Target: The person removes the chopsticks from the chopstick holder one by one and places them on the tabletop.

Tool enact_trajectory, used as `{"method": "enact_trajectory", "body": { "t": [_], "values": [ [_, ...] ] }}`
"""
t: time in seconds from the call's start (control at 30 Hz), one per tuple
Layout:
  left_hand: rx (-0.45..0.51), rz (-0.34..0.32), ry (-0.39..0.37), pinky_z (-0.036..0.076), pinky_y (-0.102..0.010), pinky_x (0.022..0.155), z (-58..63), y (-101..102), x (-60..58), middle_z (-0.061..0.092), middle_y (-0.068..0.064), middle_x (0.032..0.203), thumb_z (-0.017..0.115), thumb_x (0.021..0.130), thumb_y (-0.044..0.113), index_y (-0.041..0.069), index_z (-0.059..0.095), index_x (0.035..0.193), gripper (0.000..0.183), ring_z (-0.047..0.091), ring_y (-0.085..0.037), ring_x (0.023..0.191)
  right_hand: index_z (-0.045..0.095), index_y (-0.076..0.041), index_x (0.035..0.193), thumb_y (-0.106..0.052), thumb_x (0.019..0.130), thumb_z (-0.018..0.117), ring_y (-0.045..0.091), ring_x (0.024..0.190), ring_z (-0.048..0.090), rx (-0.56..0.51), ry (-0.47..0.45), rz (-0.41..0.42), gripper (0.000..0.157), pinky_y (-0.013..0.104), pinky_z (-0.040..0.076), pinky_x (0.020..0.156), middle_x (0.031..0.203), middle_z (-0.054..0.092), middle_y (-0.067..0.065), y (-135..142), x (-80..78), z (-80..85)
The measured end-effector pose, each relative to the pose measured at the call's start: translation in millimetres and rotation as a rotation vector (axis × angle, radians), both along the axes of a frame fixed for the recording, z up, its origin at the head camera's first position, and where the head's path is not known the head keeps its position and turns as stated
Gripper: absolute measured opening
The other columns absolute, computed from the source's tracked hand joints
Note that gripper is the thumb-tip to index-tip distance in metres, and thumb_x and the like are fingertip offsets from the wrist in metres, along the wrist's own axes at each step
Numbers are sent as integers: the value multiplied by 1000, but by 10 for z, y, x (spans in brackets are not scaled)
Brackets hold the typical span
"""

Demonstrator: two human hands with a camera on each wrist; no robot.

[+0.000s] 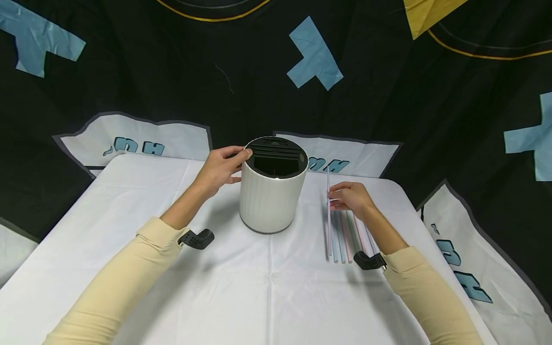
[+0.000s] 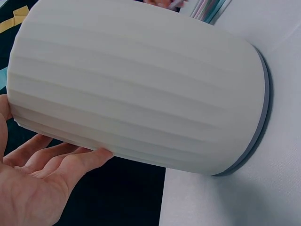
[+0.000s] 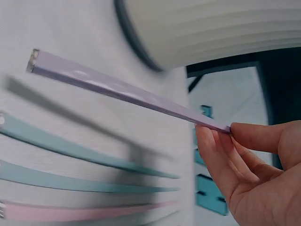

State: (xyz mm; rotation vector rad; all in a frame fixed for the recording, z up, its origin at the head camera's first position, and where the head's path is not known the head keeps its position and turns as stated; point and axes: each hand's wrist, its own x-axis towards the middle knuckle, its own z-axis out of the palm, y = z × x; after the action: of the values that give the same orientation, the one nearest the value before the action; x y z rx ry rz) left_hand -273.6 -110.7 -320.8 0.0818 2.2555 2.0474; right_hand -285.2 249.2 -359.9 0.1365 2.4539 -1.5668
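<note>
A tall white ribbed canister (image 1: 271, 201) with a black, slotted top (image 1: 276, 158) stands on the white table. My left hand (image 1: 222, 170) holds it at its upper left, one digit over the rim and others against the side, as the left wrist view shows. To the right, my right hand (image 1: 348, 197) pinches a slim purple stick (image 3: 117, 89) near its far end between thumb and fingers. Its near end, capped in silvery material (image 3: 33, 61), is raised above its shadow. Below it several similar sticks (image 1: 345, 235) in pale blue, pink and purple lie side by side.
The white-covered table (image 1: 241, 297) has rounded far corners. Behind it hangs a black cloth (image 1: 172, 86) with blue taped shapes and white lettered panels (image 1: 155, 139). A black wrist device (image 1: 196, 239) sits on the left wrist, another (image 1: 370, 261) on the right.
</note>
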Motion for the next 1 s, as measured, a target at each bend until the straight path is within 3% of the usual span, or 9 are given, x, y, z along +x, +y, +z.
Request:
{"method": "enact_trajectory", "body": {
  "t": [0.17, 0.4, 0.57, 0.77, 1.0],
  "values": [
    [0, -3, 2, 55, -52, 100, -5, -8, 1, 58, -11, 144, 66, 98, 39, 11, 57, 142, 53, 56, -33, 134, 58, 12, 129, -8, 99, 62, 14, 74, 72, -18, -35, -3, 36, 34, 64, 78, 111, 69, 20, 8, 6, -250],
    [0, -5, 10, 55, -52, 100, -16, -11, 6, 57, -11, 145, 66, 98, 39, 10, 57, 142, 53, 55, -33, 135, 60, 11, 127, -7, 98, 64, 14, 73, 71, 0, -62, -41, 35, 33, 64, 77, 102, 72, 15, 38, -28, -432],
    [10, -9, 16, 54, -53, 100, -17, -2, 6, 58, -11, 144, 66, 98, 38, 10, 58, 141, 52, 56, -33, 134, 63, 10, 123, -8, 97, 66, 14, 71, 70, 43, -53, -70, 32, 29, 63, 72, 91, 72, 10, 52, -20, -480],
    [9, -17, 19, 54, -52, 100, -3, 19, 9, 57, -11, 145, 66, 98, 38, 10, 57, 142, 53, 55, -33, 135, 67, 10, 119, -12, 97, 65, 10, 78, 66, 165, 9, -89, 32, 23, 59, 73, 104, 72, 15, 77, 14, -514],
    [-55, 9, 27, 55, -49, 100, -4, 39, 67, 58, -9, 145, 63, 100, 41, 13, 55, 144, 53, 57, -30, 133, 67, 7, 117, -20, 98, 62, 24, 91, 67, 276, 52, -122, 33, 37, 57, 84, 113, 69, 22, 103, 102, -439]
  ]
}}
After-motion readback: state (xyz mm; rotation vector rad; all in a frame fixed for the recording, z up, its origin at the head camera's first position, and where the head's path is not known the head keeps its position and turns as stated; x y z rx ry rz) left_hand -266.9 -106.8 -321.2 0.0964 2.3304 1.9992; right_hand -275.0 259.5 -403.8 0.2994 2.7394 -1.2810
